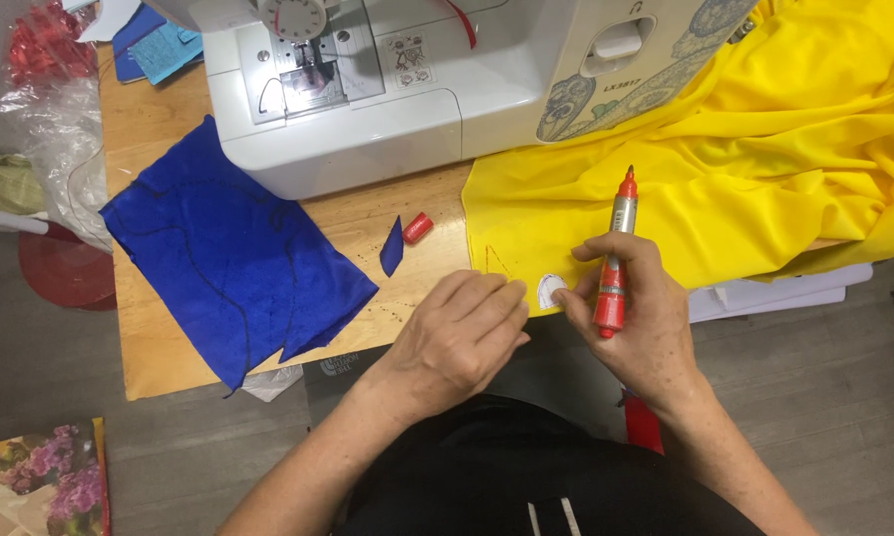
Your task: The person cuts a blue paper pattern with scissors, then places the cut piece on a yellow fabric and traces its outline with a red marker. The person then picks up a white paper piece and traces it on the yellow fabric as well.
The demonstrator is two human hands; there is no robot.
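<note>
My right hand (638, 316) is closed around a red marker (615, 260), uncapped, tip pointing away from me toward the sewing machine (417, 89); the fingers wrap its lower barrel and the thumb lies across it; the marker stands over the near edge of the yellow fabric (765, 169), its tip not touching the cloth as far as I can see. My left hand (464, 335) is curled narrow, fingers folded in, fingertips resting on the near corner of the yellow fabric just beside a small white round piece (550, 290); whether it pinches that piece or only presses the cloth I cannot tell, since the knuckles hide the fingertips.

Faint red lines show on the yellow fabric near its corner; they are too thin to read as a shape. The fabric runs off the right edge of the view, and part of it lies bunched against the machine; the machine's top is cut off.

On the wooden surface (159, 337) to the left lies a blue cloth piece (234, 253) with dark drawn lines; between it and the yellow fabric sit a small blue scrap (392, 248) and the red marker cap (417, 227), touching or nearly so. A clear plastic bag (55, 119) hangs at the far left; white sheets (774, 293) poke out beneath the yellow fabric on the right.
</note>
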